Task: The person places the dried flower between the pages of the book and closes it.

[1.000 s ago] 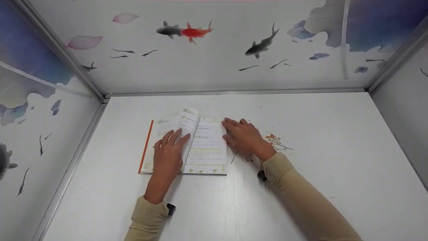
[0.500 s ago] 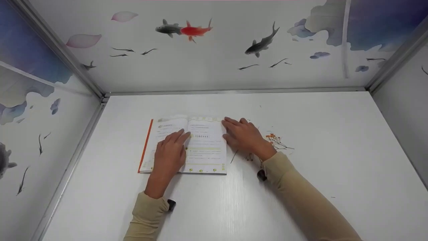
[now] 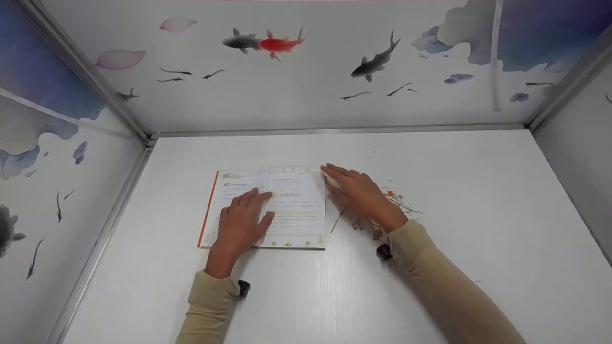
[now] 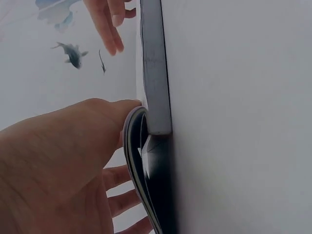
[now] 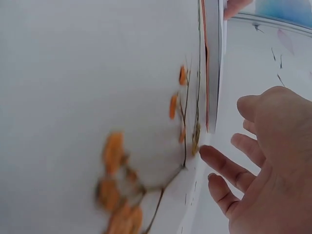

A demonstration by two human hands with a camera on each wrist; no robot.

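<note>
An open book (image 3: 296, 205) with printed pages and an orange edge along its left side lies flat on the white table. My left hand (image 3: 241, 220) rests on the left page, fingers spread toward the fold. In the left wrist view the left-side pages (image 4: 132, 146) bow up in a curve under that hand, beside the thick page block (image 4: 156, 68). Just off the book's upper right edge is my right hand (image 3: 358, 193), its fingers extended and holding nothing. Dried stems with orange flowers (image 3: 392, 197) lie beside and partly under the right hand and wrist.
Tiny plant bits, such as a loose twig (image 3: 337, 221), are scattered right of the book. White panels with painted fish (image 3: 376, 59) enclose the table (image 3: 143, 286) at the back and both sides. Each wrist carries a small black camera (image 3: 244, 288).
The raised page has come down flat onto the left side. My left hand has spread its thumb on the book, and the right hand has shifted slightly right, off the page edge.
</note>
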